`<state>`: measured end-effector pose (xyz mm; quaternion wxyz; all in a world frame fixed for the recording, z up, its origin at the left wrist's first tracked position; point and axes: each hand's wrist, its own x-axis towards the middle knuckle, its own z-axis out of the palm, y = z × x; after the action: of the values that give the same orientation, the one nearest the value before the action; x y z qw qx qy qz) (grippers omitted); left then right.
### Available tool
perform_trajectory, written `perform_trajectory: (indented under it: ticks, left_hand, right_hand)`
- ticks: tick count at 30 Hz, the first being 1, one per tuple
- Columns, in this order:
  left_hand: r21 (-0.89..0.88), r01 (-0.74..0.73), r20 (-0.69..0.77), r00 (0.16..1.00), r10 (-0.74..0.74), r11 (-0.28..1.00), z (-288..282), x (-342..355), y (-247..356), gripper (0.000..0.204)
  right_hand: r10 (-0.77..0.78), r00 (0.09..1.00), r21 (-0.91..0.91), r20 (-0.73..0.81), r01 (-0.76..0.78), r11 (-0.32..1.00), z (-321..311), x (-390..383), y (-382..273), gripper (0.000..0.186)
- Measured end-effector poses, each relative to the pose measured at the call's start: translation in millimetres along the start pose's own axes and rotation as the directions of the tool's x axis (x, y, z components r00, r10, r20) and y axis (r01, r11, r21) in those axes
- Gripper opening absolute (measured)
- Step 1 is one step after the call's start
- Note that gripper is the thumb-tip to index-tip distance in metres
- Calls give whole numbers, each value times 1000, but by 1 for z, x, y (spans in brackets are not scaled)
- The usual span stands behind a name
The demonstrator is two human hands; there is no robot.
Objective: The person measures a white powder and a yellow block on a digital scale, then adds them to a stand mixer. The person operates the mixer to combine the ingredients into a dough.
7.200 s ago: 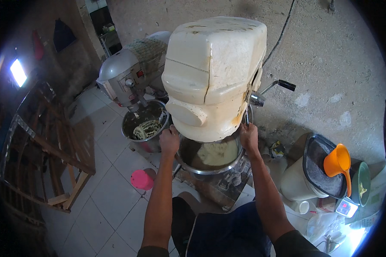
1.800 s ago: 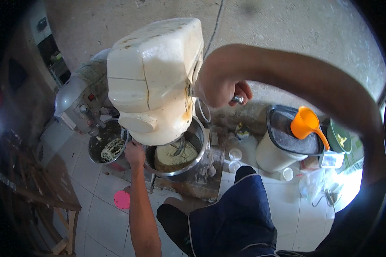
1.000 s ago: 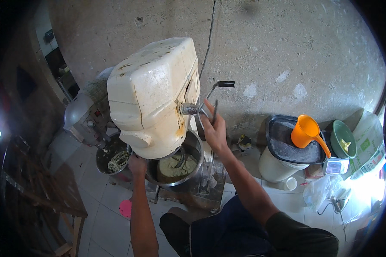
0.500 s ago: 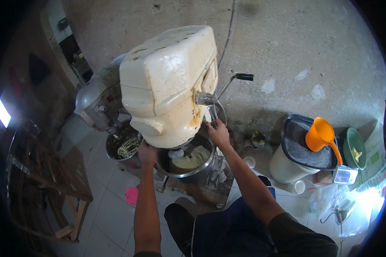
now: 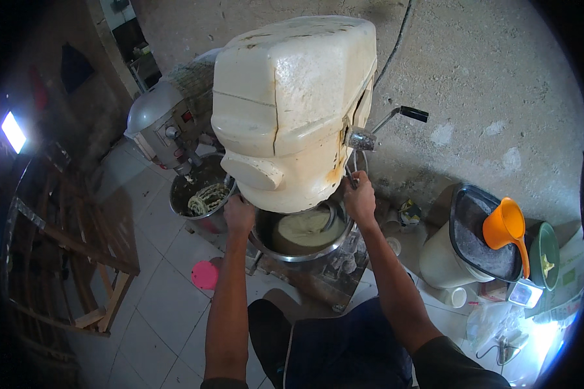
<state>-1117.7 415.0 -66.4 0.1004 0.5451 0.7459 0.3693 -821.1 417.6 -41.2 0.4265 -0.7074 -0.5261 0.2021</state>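
Observation:
A large cream-coloured stand mixer [image 5: 292, 110] with rust streaks stands in front of me. Under its head sits a steel mixing bowl [image 5: 298, 257] with pale dough [image 5: 298, 227] inside; a curved dough hook [image 5: 334, 217] shows at the dough's right side. My left hand [image 5: 240, 215] is closed at the bowl's left rim, below the mixer head; what its fingers grip is hidden. On the other side my right hand [image 5: 359, 198] is wrapped round a thin dark metal rod [image 5: 351, 177] beside the mixer head, above the bowl's right rim.
A smaller mixer [image 5: 159, 123], its bowl [image 5: 182, 188] holding a dough-coated whisk [image 5: 207, 199], stands left. Right are a white bucket [image 5: 444, 259], black tray [image 5: 457, 227], orange dipper [image 5: 505, 223] and green basin [image 5: 544, 253]. A wooden rack [image 5: 78, 253] and pink disc [image 5: 205, 275] lie left.
The view has shifted, so the mixer appears further right. The dough looks flatter, and the hook now shows at its right instead of its left. Both hands stay closed at the bowl's sides.

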Motion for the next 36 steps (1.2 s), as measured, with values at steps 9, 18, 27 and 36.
perform_trajectory:
  ticks: [9,18,27,36]
  left_hand:
    - [-5,64,-3,998,-64,998,-8,-5,16,39]
    - [-12,60,10,998,-60,998,-6,-4,14,40]
    - [-51,43,26,999,-42,998,-2,0,4,43]
    - [-9,98,21,995,-98,995,-4,-2,13,45]
  right_hand:
    - [-4,1000,-15,-10,4,1000,2,2,0,35]
    - [9,1000,-16,18,-8,1000,0,3,-1,33]
    - [-16,1000,-19,15,16,1000,2,4,1,32]
    - [-23,1000,-17,-2,23,1000,0,2,0,33]
